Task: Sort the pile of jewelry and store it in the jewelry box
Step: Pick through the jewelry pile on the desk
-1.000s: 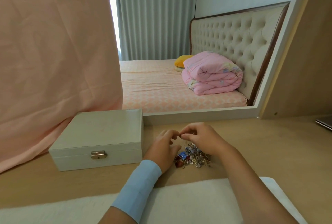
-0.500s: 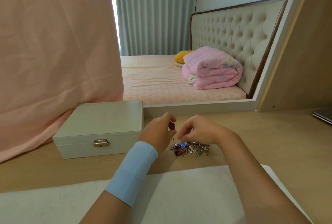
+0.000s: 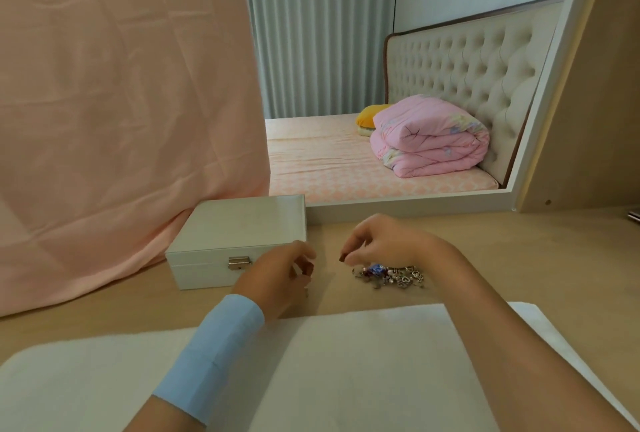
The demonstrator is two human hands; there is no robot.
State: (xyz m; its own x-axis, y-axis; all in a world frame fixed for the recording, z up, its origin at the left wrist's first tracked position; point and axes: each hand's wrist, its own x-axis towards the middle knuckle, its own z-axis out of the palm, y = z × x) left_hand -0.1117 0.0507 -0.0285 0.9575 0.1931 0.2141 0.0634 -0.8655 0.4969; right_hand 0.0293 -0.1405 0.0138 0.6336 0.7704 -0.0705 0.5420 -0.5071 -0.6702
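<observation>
Setting: wooden table (image 3: 519,251) is standing before a mirror (image 3: 346,51), with a pink sheet (image 3: 121,102) hanging over its left side.
Right hand: right hand (image 3: 384,244) is pinching a small dark red piece (image 3: 343,257) at its fingertips, hovering just above the pile's left edge.
Left hand: left hand (image 3: 280,276) is curling its fingers just beside the box; whether anything thin is sitting in them, I cannot tell.
Pile: pile (image 3: 391,276) is lying mid-table, between the back edge and the white cloth (image 3: 346,362).
Box: box (image 3: 239,241) is sitting toward the back-left, lid down, latch (image 3: 238,262) facing the front edge.
Risk: with both hands occupied and the lid not yet open, the tiny piece is likely slipping from so light a pinch while the latch is being worked. Tangled chains may also be dragging neighbours out of the pile.
</observation>
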